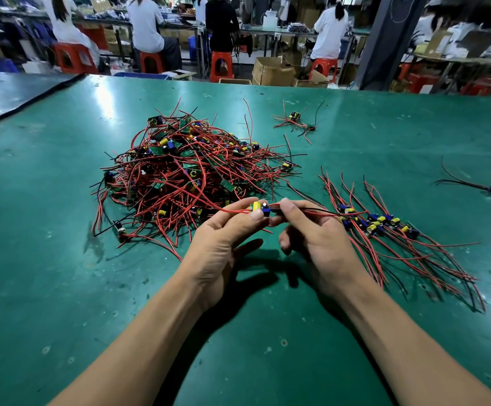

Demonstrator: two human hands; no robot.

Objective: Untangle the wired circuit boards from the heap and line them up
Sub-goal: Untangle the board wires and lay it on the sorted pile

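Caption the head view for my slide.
Between tangled heap and lined-up row, left hand and right hand hold one wired circuit board.

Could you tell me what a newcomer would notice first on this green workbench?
A tangled heap of red-wired circuit boards sits left of centre on the green table. Just in front of it, the left hand and right hand pinch one small board and its wires. To the right lies a lined-up row of boards, wires trailing toward the person.
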